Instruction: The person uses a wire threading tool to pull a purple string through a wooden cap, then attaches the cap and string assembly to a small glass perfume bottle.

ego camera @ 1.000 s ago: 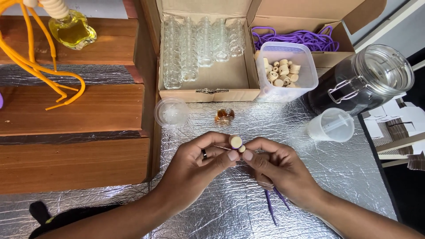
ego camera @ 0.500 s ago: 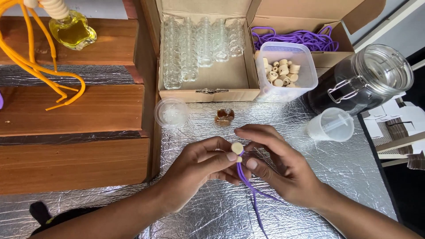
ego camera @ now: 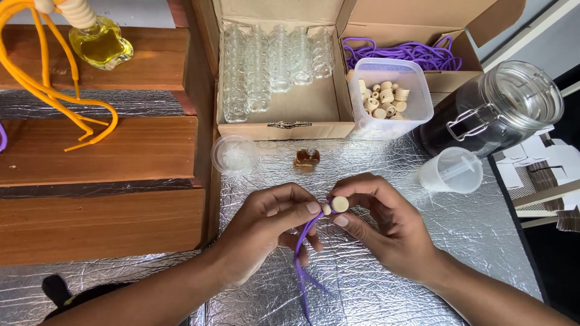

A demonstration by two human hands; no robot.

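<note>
Over the silver foil surface (ego camera: 471, 241), my left hand (ego camera: 272, 226) pinches a purple cord (ego camera: 302, 253) and a small wooden bead (ego camera: 326, 209) at its fingertips. My right hand (ego camera: 386, 223) holds a round wooden cap (ego camera: 340, 204) between thumb and forefinger, touching the bead. The cord's loose ends hang down towards the lower edge of the view. A small glass bottle of amber liquid (ego camera: 307, 158) stands just beyond my hands.
An open cardboard box (ego camera: 284, 115) holds several empty glass bottles. Beside it sit a plastic tub of wooden caps (ego camera: 389, 96), purple cords (ego camera: 411, 54), a dark clip-top jar (ego camera: 483, 118), a plastic cup (ego camera: 453, 170) and a clear lid (ego camera: 234, 154). Wooden steps (ego camera: 103, 151) carry a yellow bottle (ego camera: 99, 42) with orange cords.
The purple cord has been drawn through the wooden pieces and now hangs below my left hand. My hands have turned slightly and stayed in the same spot.
</note>
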